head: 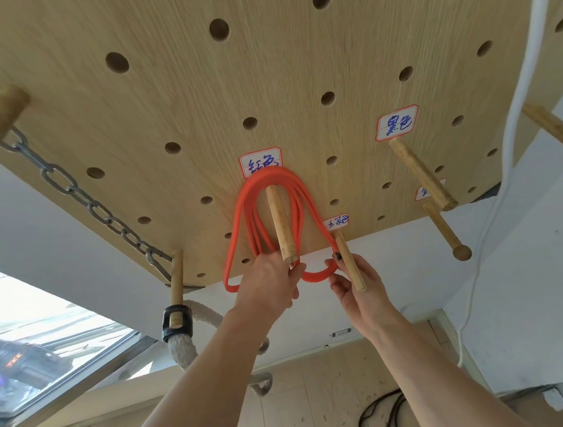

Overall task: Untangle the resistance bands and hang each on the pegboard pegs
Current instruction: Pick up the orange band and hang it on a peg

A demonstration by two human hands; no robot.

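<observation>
The left hand [270,279] has its fingers curled round the lower strands of the orange resistance band [273,193], and the right hand [356,287] pinches the band's bottom loop between thumb and fingers — both hands grip the same band from below. The band hangs in several loops over a wooden peg [280,225] in the pegboard [193,94], just under a handwritten label [260,162]. A second peg [349,262] crosses in front of the right hand. Farther right, another peg [420,174] sticks out under a second label [397,122]. A metal chain [75,193] runs down the board's left side, and a dark band [382,417] lies on the floor below.
</observation>
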